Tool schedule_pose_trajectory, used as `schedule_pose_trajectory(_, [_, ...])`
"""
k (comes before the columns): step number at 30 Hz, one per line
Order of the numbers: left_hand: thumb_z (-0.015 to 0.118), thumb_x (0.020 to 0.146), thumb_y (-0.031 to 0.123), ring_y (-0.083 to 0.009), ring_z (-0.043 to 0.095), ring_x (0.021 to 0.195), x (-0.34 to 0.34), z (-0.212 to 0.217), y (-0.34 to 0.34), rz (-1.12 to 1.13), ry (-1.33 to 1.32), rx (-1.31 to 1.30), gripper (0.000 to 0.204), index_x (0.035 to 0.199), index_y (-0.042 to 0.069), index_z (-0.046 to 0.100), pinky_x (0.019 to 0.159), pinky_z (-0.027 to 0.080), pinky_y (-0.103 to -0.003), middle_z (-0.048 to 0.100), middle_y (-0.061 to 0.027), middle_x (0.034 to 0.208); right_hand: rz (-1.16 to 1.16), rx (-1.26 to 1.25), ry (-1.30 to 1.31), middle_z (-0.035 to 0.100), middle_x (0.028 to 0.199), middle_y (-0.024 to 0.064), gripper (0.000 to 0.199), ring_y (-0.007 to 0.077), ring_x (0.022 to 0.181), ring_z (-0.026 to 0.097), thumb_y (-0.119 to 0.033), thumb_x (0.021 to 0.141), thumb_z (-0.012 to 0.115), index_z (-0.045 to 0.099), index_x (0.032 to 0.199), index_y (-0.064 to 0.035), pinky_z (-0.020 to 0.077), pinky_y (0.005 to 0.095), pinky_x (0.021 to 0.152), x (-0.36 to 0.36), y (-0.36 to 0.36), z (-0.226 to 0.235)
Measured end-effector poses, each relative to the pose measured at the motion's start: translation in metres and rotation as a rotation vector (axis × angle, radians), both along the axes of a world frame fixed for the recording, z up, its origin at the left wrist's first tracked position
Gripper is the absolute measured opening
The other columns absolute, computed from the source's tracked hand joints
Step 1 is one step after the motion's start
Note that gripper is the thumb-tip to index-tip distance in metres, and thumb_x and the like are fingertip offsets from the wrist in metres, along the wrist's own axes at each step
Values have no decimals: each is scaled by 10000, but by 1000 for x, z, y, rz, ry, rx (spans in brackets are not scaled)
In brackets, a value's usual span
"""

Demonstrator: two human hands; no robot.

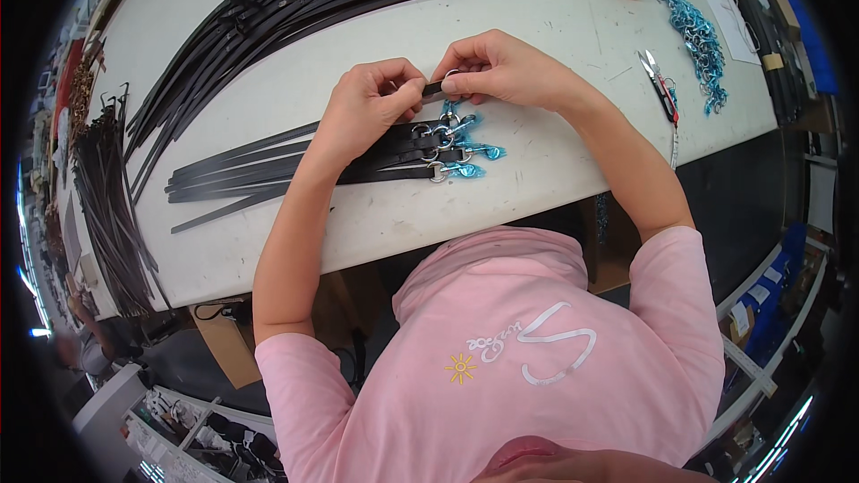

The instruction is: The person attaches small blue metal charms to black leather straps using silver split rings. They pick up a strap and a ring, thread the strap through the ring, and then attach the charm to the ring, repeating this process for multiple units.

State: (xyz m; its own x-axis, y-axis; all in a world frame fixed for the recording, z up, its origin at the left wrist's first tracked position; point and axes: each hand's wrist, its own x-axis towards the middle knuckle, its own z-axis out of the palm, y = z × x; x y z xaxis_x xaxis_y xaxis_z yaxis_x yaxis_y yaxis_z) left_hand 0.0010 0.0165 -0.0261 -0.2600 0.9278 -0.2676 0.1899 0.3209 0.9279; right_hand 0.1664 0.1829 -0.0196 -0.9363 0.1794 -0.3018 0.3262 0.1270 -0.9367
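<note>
While both hands pinch a short length of dark strap (433, 88) between them, the grip is fingertips only: left hand (362, 105) closed, thumb against curled fingers; right hand (510, 73) closed on the strap's end, by a silvery ring (451, 74). Strap sits in the gap between the hands, over the surface (537, 152).

Risks, my read: strap is narrow, so an uneven pull could twist it or pop it out of either pinch. Ring could turn or slip if the right thumb lets up. Loose straps (394, 150) just below the hands overlap; a dragging left forearm could shuffle them, and their blue-wrapped clips (465, 171) could hook each other. Snips (664, 94) right of the right hand look open: nick risk on a blind reach.

Can't make out: strap's run inside the left hand, how its end meets the ring, whether the clip under the right hand hangs off it. Left forearm hides part of the loose straps. Big strap bundle (295, 9) beyond the left hand is cut off up top.
</note>
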Motion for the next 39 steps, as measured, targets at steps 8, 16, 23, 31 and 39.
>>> schedule_pose_trajectory(8, [630, 936, 137, -86, 638, 719, 0, 5, -2, -14, -56, 19, 169, 943, -12, 708, 698, 543, -238, 689, -42, 787, 11, 10, 1, 674, 910, 14, 218, 67, 853, 617, -178, 963, 697, 713, 1109, -17, 536, 215, 740, 0, 1, -1])
schedule_pose_trajectory(16, [629, 919, 99, -74, 621, 713, 4, 17, 1, 86, -172, -71, 133, 945, -11, 700, 697, 538, -233, 676, -28, 774, 1, 3, -11, 672, 916, 10, 215, 68, 847, 610, -179, 965, 695, 713, 1108, -19, 535, 214, 742, 2, 2, 1])
schedule_pose_trajectory(23, [615, 976, 137, -68, 621, 759, -2, 4, -1, -52, -8, 11, 142, 967, 12, 682, 725, 526, -219, 666, -8, 814, 6, 11, -4, 674, 909, 10, 220, 67, 845, 613, -185, 964, 697, 712, 1107, -20, 538, 216, 744, 0, 0, 1])
schedule_pose_trajectory(31, [644, 944, 106, -62, 595, 695, 2, 18, 3, 95, -160, -91, 119, 947, -1, 696, 659, 499, -217, 683, -18, 802, -13, 14, -15, 685, 910, 11, 227, 67, 848, 624, -198, 967, 697, 713, 1107, -20, 537, 218, 733, 1, 1, 0])
schedule_pose_trajectory(39, [680, 899, 46, -47, 577, 729, -2, 8, -1, 15, -103, 48, 49, 923, 3, 685, 671, 471, -212, 664, -7, 799, -6, 3, -12, 680, 907, 9, 221, 65, 847, 617, -196, 968, 695, 714, 1106, -25, 532, 217, 731, 0, -1, 2])
